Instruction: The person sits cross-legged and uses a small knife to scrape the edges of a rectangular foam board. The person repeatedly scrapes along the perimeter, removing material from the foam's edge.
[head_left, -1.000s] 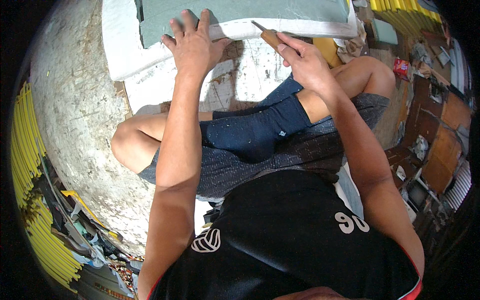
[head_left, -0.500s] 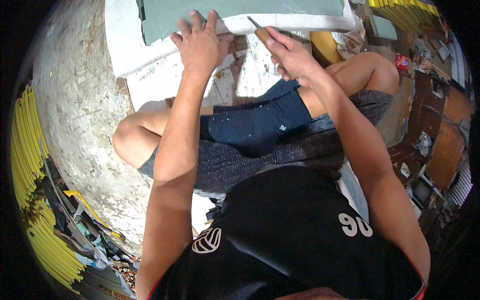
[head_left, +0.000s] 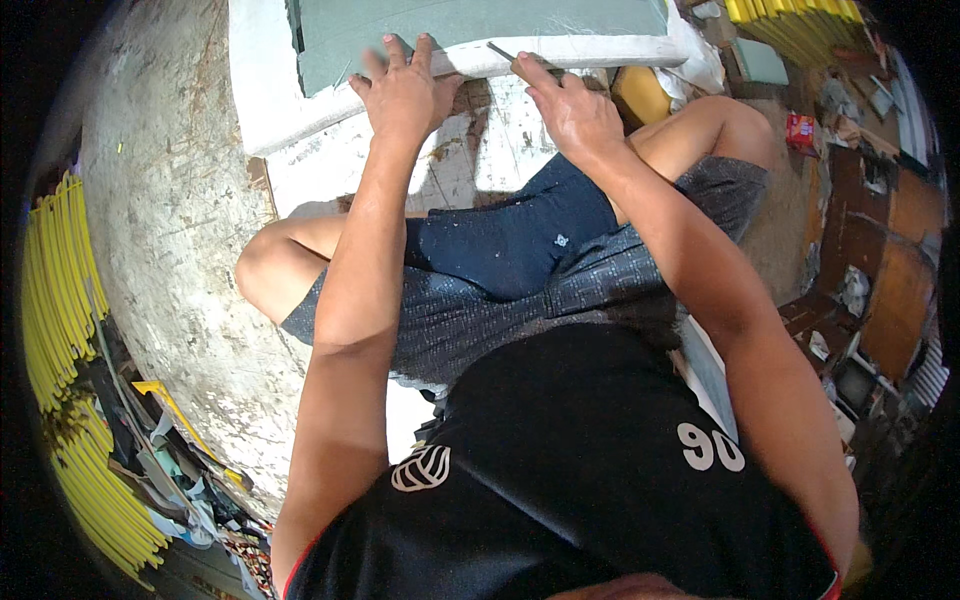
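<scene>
A green-grey sheet lies at the top over white material, which forms a band along the sheet's near edge. My left hand rests palm down on that edge, fingers spread, with the fingertips on the green-grey sheet. To its right, my right hand grips a thin-tipped tool, a dark metal shaft whose wooden handle is now mostly hidden by my fingers. The tool's tip lies at the white band beside the green-grey sheet's edge. Whether it pierces the material I cannot tell.
My crossed legs are on a worn, scuffed board. Stacked yellow slats line the left, with more at the upper right, near a yellow pad, a pale green pad and a red packet. Brown panels and scraps fill the right.
My right hand has shifted left and turned more palm down over the tool's handle. My left hand stays spread and appears slightly right and lower in view.
</scene>
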